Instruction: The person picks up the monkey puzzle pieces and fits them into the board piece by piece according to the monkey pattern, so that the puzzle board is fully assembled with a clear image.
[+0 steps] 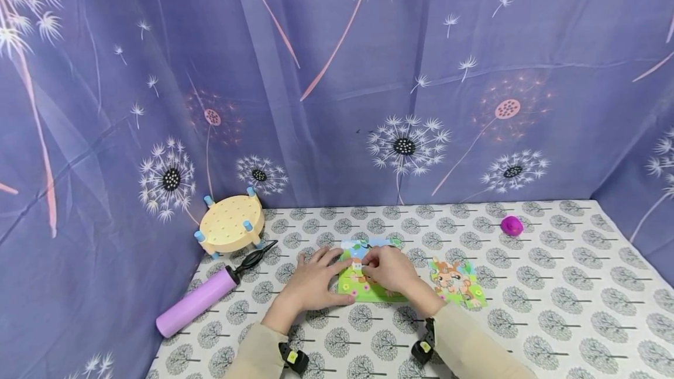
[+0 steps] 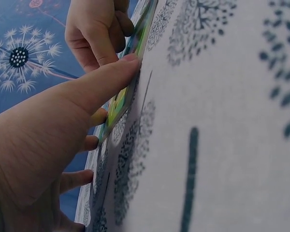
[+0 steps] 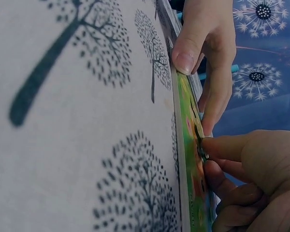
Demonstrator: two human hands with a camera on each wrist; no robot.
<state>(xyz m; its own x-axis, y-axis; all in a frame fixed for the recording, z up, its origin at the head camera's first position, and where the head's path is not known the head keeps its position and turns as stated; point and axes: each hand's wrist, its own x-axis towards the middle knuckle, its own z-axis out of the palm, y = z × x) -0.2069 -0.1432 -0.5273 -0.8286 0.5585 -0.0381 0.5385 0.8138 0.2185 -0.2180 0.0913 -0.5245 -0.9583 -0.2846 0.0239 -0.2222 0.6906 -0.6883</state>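
left hand (image 1: 310,282): fingers flat, pins green card (image 1: 363,285)
right hand (image 1: 387,268): pinches small sticker piece (image 3: 201,151) onto card
progress: partway; sticker sheet (image 1: 457,282) w/ pieces left

Purple dandelion-print curtain (image 1: 337,75) behind a tree-patterned tablecloth (image 1: 553,285).

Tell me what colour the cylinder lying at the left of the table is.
The cylinder is light purple with a black end; the head view shows it best.

Left hand (image 2: 43,145) lies flat, thumb pressing the edge of the green picture board (image 2: 130,72) on the tree-print tablecloth (image 2: 222,116). Right hand (image 2: 94,31) curls over the board's far end.
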